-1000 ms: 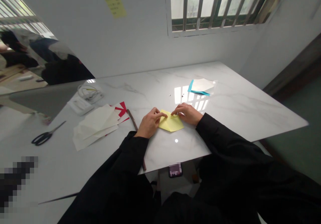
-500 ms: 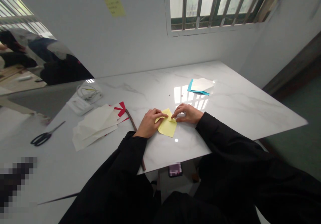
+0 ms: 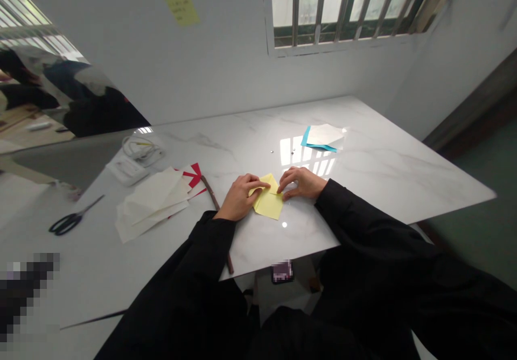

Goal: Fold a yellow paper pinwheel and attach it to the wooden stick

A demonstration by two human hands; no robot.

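Note:
A small sheet of yellow paper [image 3: 268, 208] with folded edges lies on the marble-patterned table in front of me. From its left side my left hand [image 3: 240, 194] holds it down, the index finger stretched across the upper part and the thumb lower, near the left edge. My right hand [image 3: 302, 182] pinches a small raised flap at the paper's right edge between thumb and fingers. Beside my left wrist a thin brown stick [image 3: 210, 192] slants toward the table's front edge, partly covered by my sleeve.
Left of the stick lie cream paper sheets [image 3: 149, 204] and red paper pieces [image 3: 194, 174]. Farther left are black-handled scissors [image 3: 67, 223] and a white box with cable [image 3: 128, 169]. Blue and cream papers [image 3: 323, 135] lie at the back right. A phone [image 3: 282, 272] shows below the table edge.
My right fingertips have closed in slightly on the flap at the paper's right edge. My left hand and the paper stay nearly in place.

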